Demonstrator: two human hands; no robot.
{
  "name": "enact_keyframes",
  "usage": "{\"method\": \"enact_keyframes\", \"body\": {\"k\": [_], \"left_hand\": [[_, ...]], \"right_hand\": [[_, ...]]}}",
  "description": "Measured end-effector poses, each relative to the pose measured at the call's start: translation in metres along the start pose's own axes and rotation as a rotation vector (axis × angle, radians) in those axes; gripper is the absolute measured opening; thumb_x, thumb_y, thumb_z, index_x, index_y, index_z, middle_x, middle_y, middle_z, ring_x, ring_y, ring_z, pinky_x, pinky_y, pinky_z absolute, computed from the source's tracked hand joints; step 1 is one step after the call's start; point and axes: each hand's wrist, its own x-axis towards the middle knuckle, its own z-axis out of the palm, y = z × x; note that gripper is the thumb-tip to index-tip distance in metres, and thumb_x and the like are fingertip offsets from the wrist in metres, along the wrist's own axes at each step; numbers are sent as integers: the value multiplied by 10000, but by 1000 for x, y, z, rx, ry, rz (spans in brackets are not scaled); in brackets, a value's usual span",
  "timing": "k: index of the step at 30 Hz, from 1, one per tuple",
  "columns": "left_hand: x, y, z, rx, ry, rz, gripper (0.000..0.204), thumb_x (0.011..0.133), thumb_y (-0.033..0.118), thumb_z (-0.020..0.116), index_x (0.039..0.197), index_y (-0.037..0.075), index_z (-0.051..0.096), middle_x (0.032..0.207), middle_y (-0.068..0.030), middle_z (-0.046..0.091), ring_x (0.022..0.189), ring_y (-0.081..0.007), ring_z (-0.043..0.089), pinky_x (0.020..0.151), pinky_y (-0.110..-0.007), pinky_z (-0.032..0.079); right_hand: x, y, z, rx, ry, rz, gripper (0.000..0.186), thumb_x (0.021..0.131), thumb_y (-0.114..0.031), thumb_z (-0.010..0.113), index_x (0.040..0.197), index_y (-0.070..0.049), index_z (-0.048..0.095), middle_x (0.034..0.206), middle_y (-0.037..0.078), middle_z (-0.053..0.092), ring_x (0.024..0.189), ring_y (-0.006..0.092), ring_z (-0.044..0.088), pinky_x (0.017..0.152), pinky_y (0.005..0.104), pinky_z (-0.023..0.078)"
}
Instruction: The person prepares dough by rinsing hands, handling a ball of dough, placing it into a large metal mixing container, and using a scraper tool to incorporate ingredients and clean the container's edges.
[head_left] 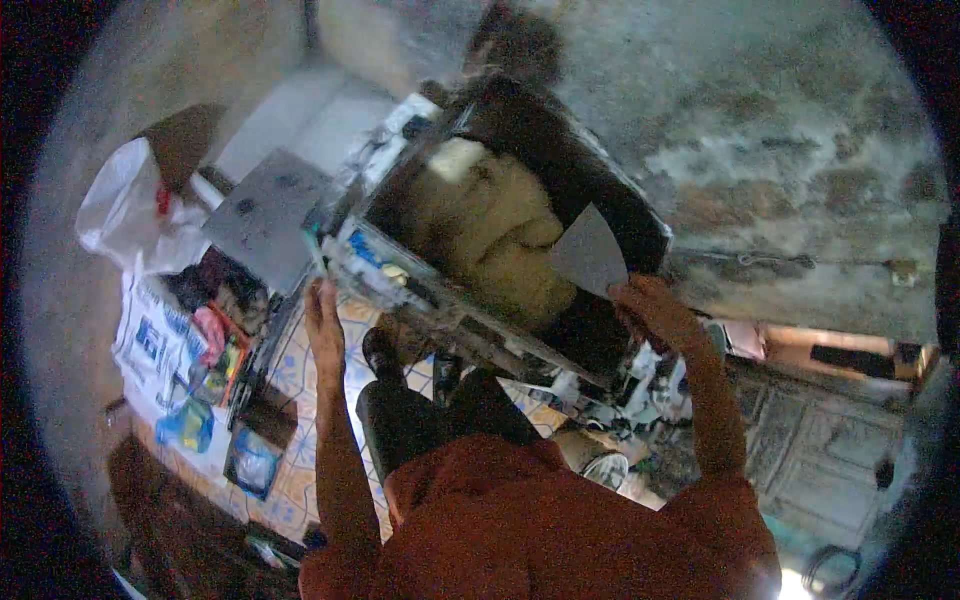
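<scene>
In front of me stands a large open box (470,325) with dark inner walls and a worn, pale near side. A khaki-brown heap (490,225), blurred and perhaps cloth or sacking, lies inside it with a small whitish lump (455,158) on top. My right hand (655,312) is over the box's right side, its fingers closed at the lower corner of a pale flat sheet (590,250). Beside the box's left corner my left hand (323,325) is raised with its fingers stretched upward; whether it touches the corner cannot be made out.
Left of the box is a grey panel (268,212), with a white plastic bag (135,205) beyond. A printed white sack (155,335) sits near coloured odds and ends. Blue-patterned tiles (290,385) cover the floor. Clutter (650,390) crowds the right, below a stained wall (790,130).
</scene>
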Motion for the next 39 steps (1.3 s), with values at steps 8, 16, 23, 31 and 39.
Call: {"method": "enact_keyframes", "body": {"k": [8, 16, 23, 31, 39], "left_hand": [[-216, -213, -183, 399, 230, -292, 310, 970, 219, 594, 1127, -48, 608, 1007, -174, 699, 949, -228, 656, 838, -346, 506], [-457, -356, -293, 697, -125, -475, 267, 965, 226, 565, 1057, -23, 594, 876, -136, 673, 708, -269, 621, 699, -395, 525], [-304, -338, -324, -226, 621, -970, 357, 971, 218, 599, 1219, -35, 558, 1091, -128, 639, 992, -176, 620, 884, -302, 498], [-349, -354, -354, -27, 604, -1283, 386, 968, 187, 596, 1282, -30, 532, 1049, -132, 647, 911, -169, 619, 787, -279, 507], [-435, -431, -296, -513, 752, -1175, 383, 966, 178, 597, 1278, -34, 532, 1023, -133, 651, 879, -169, 616, 769, -272, 506]], "right_hand": [[-3, -152, 176, 208, -564, -133, 390, 941, -354, 636, 1109, -13, 549, 786, 39, 612, 603, 100, 540, 520, 284, 445], [176, -231, 575, -54, -400, -729, 759, 897, -347, 682, 1432, 28, 296, 944, 118, 633, 603, 128, 563, 561, 297, 493], [353, -331, 798, -127, -471, -433, 705, 870, -372, 664, 1383, 19, 380, 911, 166, 665, 577, 265, 620, 616, 392, 528], [350, -515, 938, 40, -412, -645, 726, 803, -331, 729, 1363, 19, 426, 1171, 299, 602, 1060, 442, 601, 923, 480, 475], [405, -534, 999, -316, -236, -993, 524, 831, -302, 673, 1246, -6, 553, 1091, 195, 626, 977, 372, 622, 827, 501, 484]]}}
